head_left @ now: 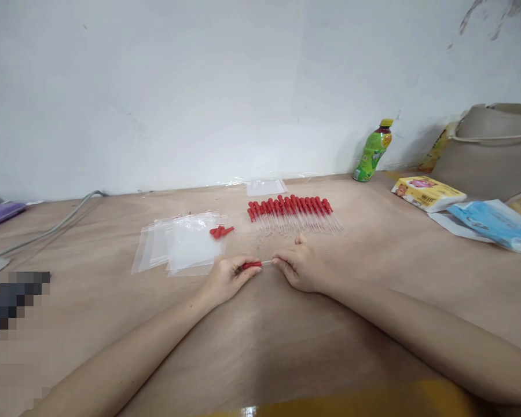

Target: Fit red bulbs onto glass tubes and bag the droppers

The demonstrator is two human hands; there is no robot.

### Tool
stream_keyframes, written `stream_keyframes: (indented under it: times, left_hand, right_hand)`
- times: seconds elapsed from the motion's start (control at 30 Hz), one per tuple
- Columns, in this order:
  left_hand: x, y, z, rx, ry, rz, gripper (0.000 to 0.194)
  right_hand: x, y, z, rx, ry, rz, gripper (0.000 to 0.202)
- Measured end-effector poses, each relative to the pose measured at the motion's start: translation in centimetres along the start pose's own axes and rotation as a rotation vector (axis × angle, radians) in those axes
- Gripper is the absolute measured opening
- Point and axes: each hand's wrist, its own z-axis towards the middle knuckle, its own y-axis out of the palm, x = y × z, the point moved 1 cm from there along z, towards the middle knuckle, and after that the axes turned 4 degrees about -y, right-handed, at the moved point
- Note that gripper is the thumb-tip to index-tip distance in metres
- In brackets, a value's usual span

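Note:
My left hand (pixel 231 279) pinches a red rubber bulb (pixel 252 264), its narrow end facing right. My right hand (pixel 298 265) is closed on a thin clear tube (pixel 266 262), which reaches across the small gap to the bulb's end. The fingers hide how far the tube goes into the bulb. Behind my hands lies a row of droppers (pixel 289 213), several red bulbs on clear tubes side by side, bulbs toward the wall. A few loose red bulbs (pixel 221 231) rest on clear plastic zip bags (pixel 193 246) beyond my left hand.
Against the white wall lies another clear bag stack (pixel 267 187). A green drink bottle (pixel 373 152) stands back right, near a yellow tissue pack (pixel 429 193), a blue packet (pixel 495 223) and a beige bin (pixel 495 150). A grey cable (pixel 61 223) and purple item (pixel 2 214) lie left.

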Motion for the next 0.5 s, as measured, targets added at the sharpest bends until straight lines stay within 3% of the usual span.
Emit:
stream_keyframes:
  times: [0.27,0.5]
  left_hand:
    - [0.13,-0.04,0.08,0.021,0.062,0.023,0.016]
    - [0.22,-0.51,0.33,0.031,0.170,0.111,0.015]
  right_hand:
    - [-0.35,0.15,0.30,-0.110,0.127,0.070,0.029]
    - [-0.38,-0.31,0.62,-0.177,0.150,0.148,0.028]
